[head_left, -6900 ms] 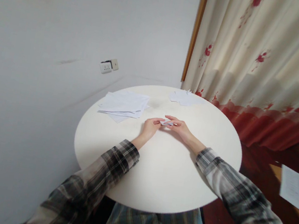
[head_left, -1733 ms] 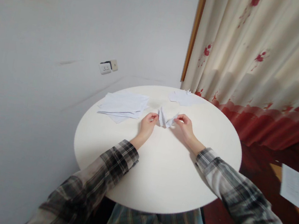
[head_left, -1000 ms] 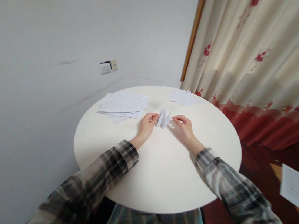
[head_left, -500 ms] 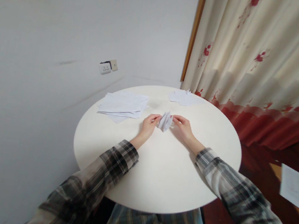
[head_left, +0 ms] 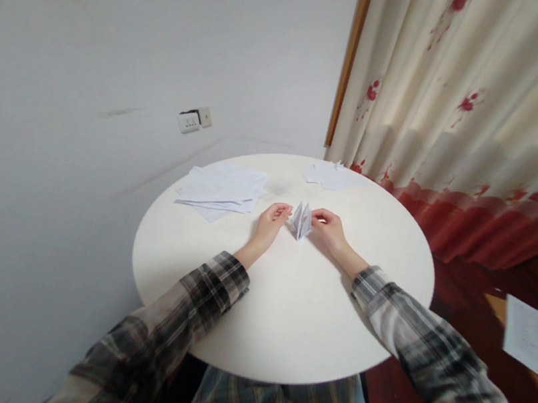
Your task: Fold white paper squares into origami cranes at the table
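A small folded white paper figure (head_left: 302, 219) stands up between my two hands over the round white table (head_left: 283, 311). My left hand (head_left: 273, 220) pinches its left side with thumb and fingers closed. Fingers curled, my right hand (head_left: 328, 227) pinches its right side. The folds point upward, pressed close together. Both wrists rest near the table's far middle.
A loose stack of white sheets (head_left: 223, 188) lies at the table's far left. Several folded paper pieces (head_left: 328, 174) sit at the far edge. A floral curtain (head_left: 468, 117) hangs on the right, a wall socket (head_left: 194, 120) on the left. A printed sheet (head_left: 536, 342) lies at right.
The folded paper was flat between my hands, then pulled open wide. Now my hands have come closer together and the folds stand upright, squeezed narrow.
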`<state>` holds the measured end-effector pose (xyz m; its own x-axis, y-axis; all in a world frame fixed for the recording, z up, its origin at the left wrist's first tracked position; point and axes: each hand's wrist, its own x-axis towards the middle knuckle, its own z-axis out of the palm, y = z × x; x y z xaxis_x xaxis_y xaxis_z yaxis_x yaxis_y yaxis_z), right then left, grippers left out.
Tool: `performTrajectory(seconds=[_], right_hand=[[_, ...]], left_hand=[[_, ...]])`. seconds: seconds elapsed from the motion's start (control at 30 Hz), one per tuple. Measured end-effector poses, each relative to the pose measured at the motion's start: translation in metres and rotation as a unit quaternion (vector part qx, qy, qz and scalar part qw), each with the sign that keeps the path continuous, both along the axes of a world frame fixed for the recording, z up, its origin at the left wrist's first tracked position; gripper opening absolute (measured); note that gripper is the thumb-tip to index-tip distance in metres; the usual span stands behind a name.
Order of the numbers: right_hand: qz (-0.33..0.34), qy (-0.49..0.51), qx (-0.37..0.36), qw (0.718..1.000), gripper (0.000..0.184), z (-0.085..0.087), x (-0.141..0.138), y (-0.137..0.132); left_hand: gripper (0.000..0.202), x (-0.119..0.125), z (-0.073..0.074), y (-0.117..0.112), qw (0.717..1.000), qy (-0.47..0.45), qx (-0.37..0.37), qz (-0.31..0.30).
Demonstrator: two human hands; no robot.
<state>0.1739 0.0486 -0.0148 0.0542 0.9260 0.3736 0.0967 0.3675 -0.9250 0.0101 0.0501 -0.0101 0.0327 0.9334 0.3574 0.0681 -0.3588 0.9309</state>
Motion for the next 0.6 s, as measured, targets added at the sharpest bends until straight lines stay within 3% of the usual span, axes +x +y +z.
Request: performTrajectory(seconds=[0.37,0.6], right_hand=[[0.04,0.031,-0.009,0.999,0.034,0.0024,-0.0013,-0.0031],[0.028,0.003,-0.013,1.0,0.026,0.003,-0.0016,-0.0031]], left_hand=[[0.02,0.0064,0.0015,-0.0032,0.999,0.006,0.025,-0.022],[0.019,0.0067,0.0017,-0.0026,1.0,0.012,0.016,-0.018]])
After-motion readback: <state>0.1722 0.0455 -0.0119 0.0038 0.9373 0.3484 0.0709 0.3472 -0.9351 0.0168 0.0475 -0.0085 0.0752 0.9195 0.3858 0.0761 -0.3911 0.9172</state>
